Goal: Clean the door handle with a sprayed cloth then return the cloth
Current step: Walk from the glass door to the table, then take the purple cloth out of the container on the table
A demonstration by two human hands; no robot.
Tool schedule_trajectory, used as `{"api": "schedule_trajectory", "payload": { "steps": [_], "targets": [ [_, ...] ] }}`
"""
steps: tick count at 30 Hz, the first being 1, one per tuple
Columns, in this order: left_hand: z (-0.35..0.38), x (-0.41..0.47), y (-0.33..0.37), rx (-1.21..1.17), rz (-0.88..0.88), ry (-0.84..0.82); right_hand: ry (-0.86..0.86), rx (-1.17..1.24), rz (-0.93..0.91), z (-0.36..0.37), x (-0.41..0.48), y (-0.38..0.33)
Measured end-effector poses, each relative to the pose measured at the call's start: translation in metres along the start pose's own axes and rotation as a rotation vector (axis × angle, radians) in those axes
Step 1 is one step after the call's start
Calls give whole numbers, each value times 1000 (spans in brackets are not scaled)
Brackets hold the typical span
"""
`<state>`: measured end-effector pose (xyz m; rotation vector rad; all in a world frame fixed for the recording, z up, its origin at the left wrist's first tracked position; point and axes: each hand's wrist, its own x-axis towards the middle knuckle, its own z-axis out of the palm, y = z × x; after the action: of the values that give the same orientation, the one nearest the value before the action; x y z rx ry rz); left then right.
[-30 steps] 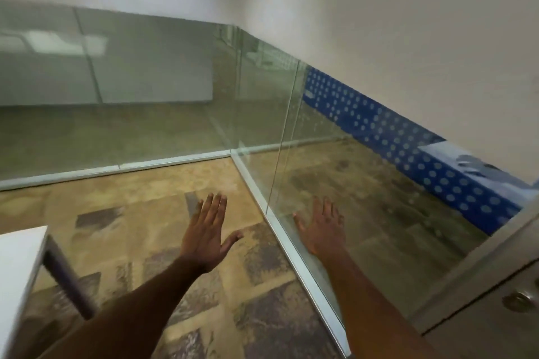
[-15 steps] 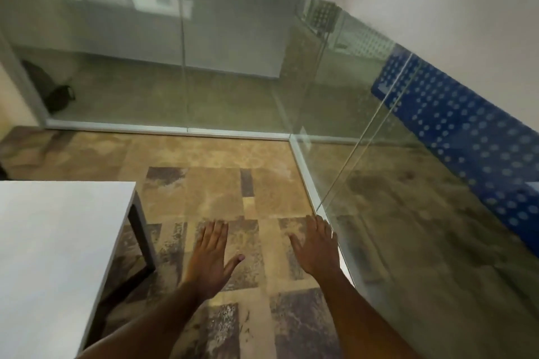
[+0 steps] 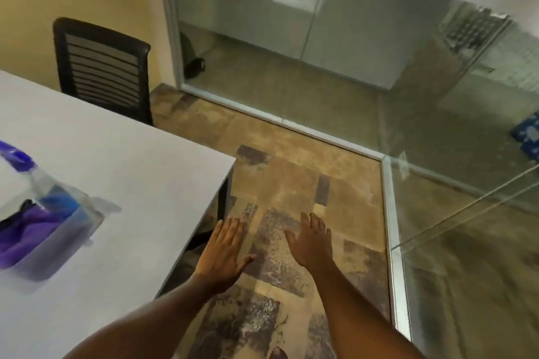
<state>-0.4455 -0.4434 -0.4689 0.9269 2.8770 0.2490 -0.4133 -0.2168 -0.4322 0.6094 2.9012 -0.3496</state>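
Observation:
My left hand (image 3: 223, 253) and my right hand (image 3: 313, 240) are stretched out flat over the carpet, fingers apart, holding nothing. The left hand hovers just off the corner of a white table (image 3: 116, 160). On the table at the far left stands a clear plastic tub (image 3: 58, 248) with a purple cloth (image 3: 26, 230) and something blue inside. A blurred purple-topped object (image 3: 17, 157), perhaps a spray bottle, lies behind the tub. The door and its handle are out of view.
A black slatted chair (image 3: 102, 67) stands behind the table against a yellow wall. Glass partitions (image 3: 291, 38) with metal floor rails run along the back and right side. Patterned brown carpet (image 3: 291, 178) lies between table and glass.
The view has swung left, away from the door and its knob. The table, tub and chair have come into sight. Both hands stay open and empty in front of me.

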Motion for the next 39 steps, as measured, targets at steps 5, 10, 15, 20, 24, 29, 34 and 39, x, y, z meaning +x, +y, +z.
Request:
{"api": "schedule_trajectory", "payload": {
  "steps": [5,10,15,20,24,29,34,39],
  "targets": [
    [0,-25,-35,-100,-202,87,-63,24,-141,9,25,-46],
    [-15,-50,-58,-99,-448,66,-117,10,-336,19,44,-89],
    [-18,-76,-54,-159,-627,128,-175,14,-542,26,51,-133],
    [-3,-89,-41,-180,-797,196,-211,-17,-729,31,54,-159],
    [-1,-100,-38,-155,-932,220,-230,-80,-818,36,56,-175],
    [-9,-109,-45,-181,-1052,315,-272,-93,-882,38,53,-196],
    [-8,-123,-65,-231,-1172,370,-277,-116,-943,47,41,-229],
    [-3,-141,-102,-258,-1287,326,-304,-138,-964,63,34,-272]
  ]
}}
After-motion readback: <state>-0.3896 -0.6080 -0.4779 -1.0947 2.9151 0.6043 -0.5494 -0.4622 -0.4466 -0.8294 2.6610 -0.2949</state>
